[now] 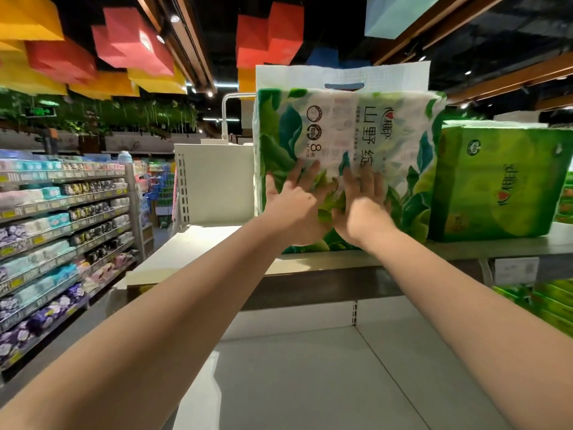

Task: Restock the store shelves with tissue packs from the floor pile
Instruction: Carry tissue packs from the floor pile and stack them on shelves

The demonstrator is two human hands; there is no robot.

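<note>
**Seating a Tissue Pack on the Top Shelf**

Standing upright on the top shelf (310,265) is the white-and-green tissue pack (341,144), its white carry handle (342,76) raised above it and its lower edge near the shelf's front lip. Just beside it on the right, a bright green pack (502,181) is already in place; whether the two touch cannot be told.

The placing step is judged to be in hand: the pack has been set on the shelf but appears not yet pushed fully back. For the next move, an even push from both palms would be called for, so that the pack is slid rearward without being tipped.

The left hand (294,206) and right hand (361,209) are laid flat on the pack's front face, side by side, fingers straight and spread, pressing rather than gripping.

Below, a bare lower shelf (310,367) is seen, and stocked aisle shelving (62,212) stands at left.
</note>
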